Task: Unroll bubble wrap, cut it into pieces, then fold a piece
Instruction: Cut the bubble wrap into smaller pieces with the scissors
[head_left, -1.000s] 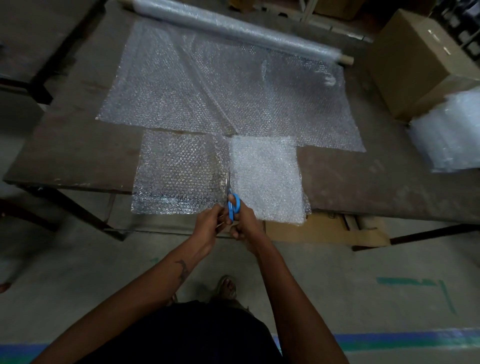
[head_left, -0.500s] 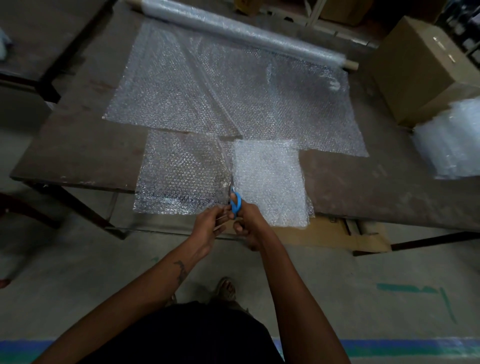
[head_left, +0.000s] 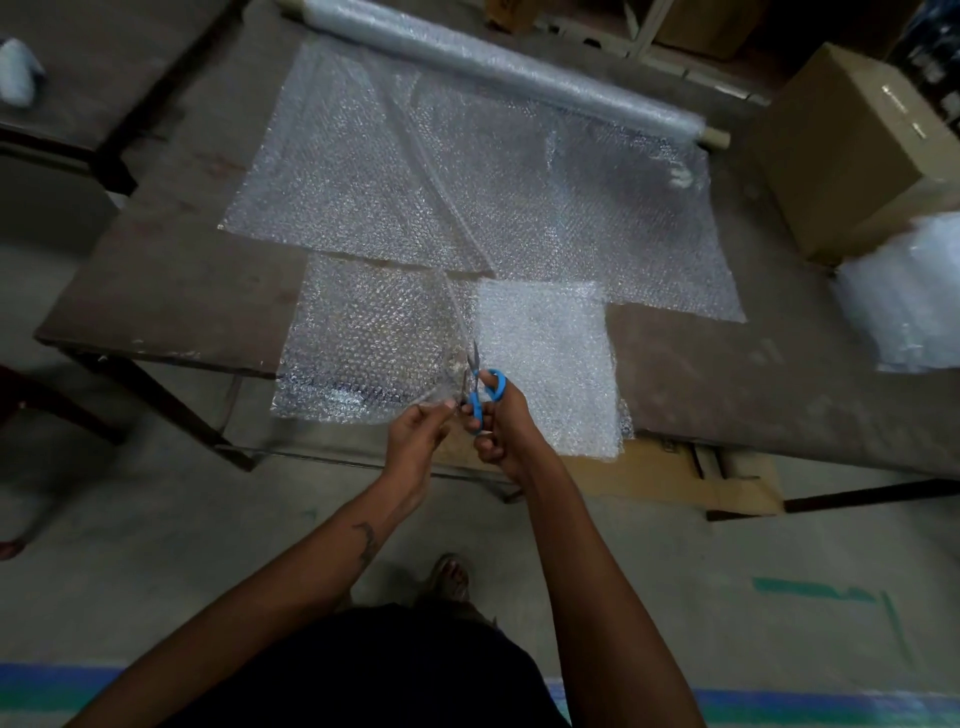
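Observation:
A bubble wrap roll (head_left: 498, 67) lies across the far side of the brown table (head_left: 171, 280), with a wide sheet (head_left: 467, 182) unrolled toward me. Its near strip (head_left: 363, 338) hangs over the table's front edge. Beside it lies a whiter, thicker piece (head_left: 550, 358). My right hand (head_left: 501, 426) grips blue-handled scissors (head_left: 480, 387), blades pointing away into the wrap between the two parts. My left hand (head_left: 418, 431) pinches the wrap's near edge just left of the blades.
A large cardboard box (head_left: 841, 145) stands at the table's right rear, with a heap of clear wrap (head_left: 904, 296) in front of it. Flattened cardboard (head_left: 675, 473) lies under the table's front. Another dark table (head_left: 88, 67) stands at far left.
The scissors have advanced slightly further into the wrap, away from me. My left hand keeps its pinch on the near edge.

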